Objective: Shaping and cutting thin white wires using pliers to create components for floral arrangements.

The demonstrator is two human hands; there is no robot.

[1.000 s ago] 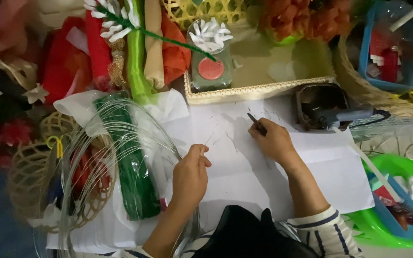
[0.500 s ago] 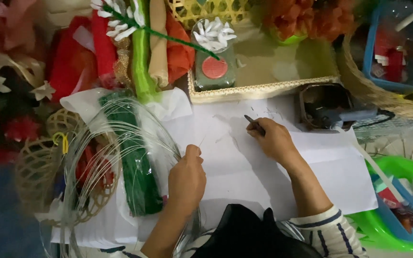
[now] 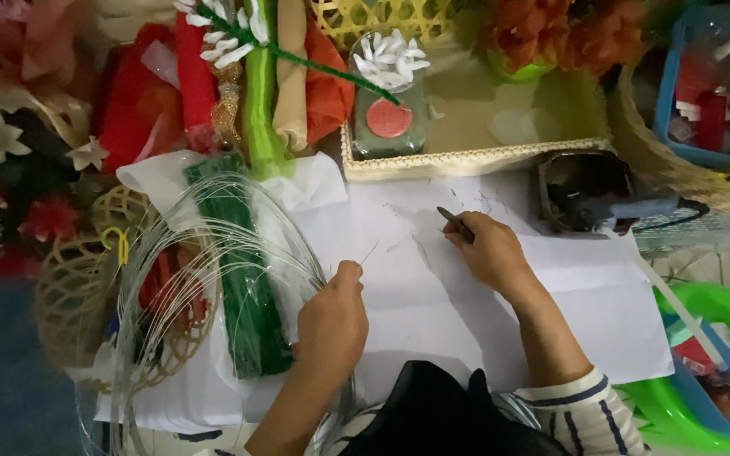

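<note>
Head view: left hand [image 3: 333, 319] pinches thin wire [image 3: 368, 252] over white paper [image 3: 433, 295]. Right hand [image 3: 487, 251] grips small dark tool [image 3: 455, 224]. Green packet [image 3: 247, 279] lies left, inside wire coil [image 3: 179, 279]. Woven tray [image 3: 475, 156] holds green box with red round label [image 3: 389, 120].

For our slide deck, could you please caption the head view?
Left hand pinching thin wire, right hand holding a small tool over white paper.
</note>
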